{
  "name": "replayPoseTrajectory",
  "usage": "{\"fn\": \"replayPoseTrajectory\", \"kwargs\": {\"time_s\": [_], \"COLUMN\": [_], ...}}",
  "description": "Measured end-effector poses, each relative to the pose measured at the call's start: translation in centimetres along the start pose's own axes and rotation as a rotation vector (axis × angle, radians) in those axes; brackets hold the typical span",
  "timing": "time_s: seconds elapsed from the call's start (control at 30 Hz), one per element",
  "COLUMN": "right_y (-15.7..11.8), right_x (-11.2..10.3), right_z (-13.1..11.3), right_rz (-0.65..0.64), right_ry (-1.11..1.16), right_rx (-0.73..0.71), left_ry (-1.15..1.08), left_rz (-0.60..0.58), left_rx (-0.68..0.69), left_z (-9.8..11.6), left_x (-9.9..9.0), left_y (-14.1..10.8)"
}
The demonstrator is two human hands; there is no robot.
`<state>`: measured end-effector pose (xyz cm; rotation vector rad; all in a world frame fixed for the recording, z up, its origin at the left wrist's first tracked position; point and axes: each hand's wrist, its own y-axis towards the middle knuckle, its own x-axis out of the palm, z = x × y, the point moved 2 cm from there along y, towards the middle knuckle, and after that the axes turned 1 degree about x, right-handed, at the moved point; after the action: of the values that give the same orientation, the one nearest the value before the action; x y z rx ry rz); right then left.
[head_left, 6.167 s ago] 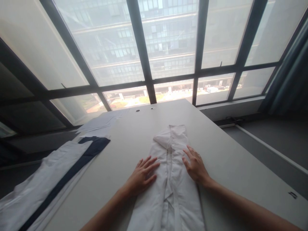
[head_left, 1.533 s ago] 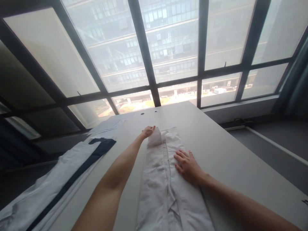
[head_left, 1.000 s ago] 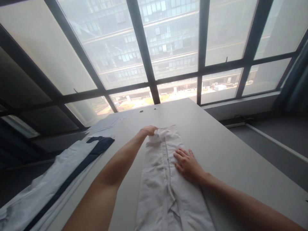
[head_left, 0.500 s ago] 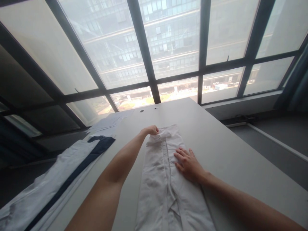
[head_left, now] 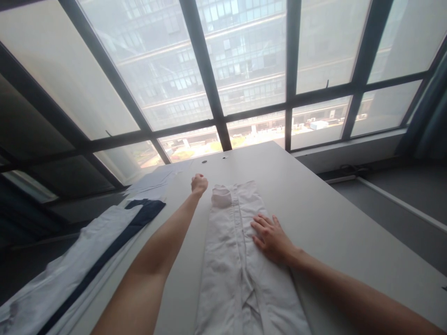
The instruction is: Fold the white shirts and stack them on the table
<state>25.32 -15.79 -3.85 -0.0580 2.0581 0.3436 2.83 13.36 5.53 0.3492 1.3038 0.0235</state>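
Note:
A white garment (head_left: 223,265) lies in a long folded strip on the white table (head_left: 328,232), its far end slightly wrinkled with a small flap at the left corner. My right hand (head_left: 273,237) rests on its right side, fingers spread and flat on the cloth. Beyond the garment's far left corner, my left hand (head_left: 199,184) is over the table, apart from the cloth. Its fingers are curled closed; whether anything small is inside is hidden.
Along the table's left side lie white garments (head_left: 75,251) and a dark blue one (head_left: 115,249). White sheets (head_left: 153,179) lie at the far left. Windows (head_left: 251,56) stand behind the table, and a white bar (head_left: 401,202) is at the right.
My left hand has let go of the garment's far left corner and moved left, away from it. The flap there now lies flatter. My right hand has stayed in place.

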Motion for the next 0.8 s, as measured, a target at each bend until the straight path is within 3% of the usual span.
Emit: {"fn": "replayPoseTrajectory", "kwargs": {"time_s": [0.13,0.23,0.37,0.47,0.67,0.8], "right_y": [0.0,-0.1,0.0,0.0,0.0,-0.1], "right_x": [0.1,0.1,0.2,0.2,0.1,0.0], "right_z": [0.0,0.0,0.2,0.2,0.1,0.0], "right_rz": [0.014,0.020,0.009,0.012,0.024,0.020], "right_ry": [0.003,0.000,0.000,-0.003,-0.001,0.008], "right_rx": [-0.001,0.001,0.003,0.004,-0.005,-0.004], "left_ry": [0.010,0.010,0.033,0.044,0.034,0.113], "left_rz": [0.111,0.046,-0.077,-0.175,-0.423,-0.391], "left_rx": [0.072,0.142,0.079,0.056,0.199,0.188], "left_z": [1.5,2.8,2.9,2.2,1.1,1.8], "left_x": [1.0,3.0,4.6,3.8,0.4,-0.5], "left_y": [-2.3,-4.1,-4.3,-2.9,0.0,1.3]}}
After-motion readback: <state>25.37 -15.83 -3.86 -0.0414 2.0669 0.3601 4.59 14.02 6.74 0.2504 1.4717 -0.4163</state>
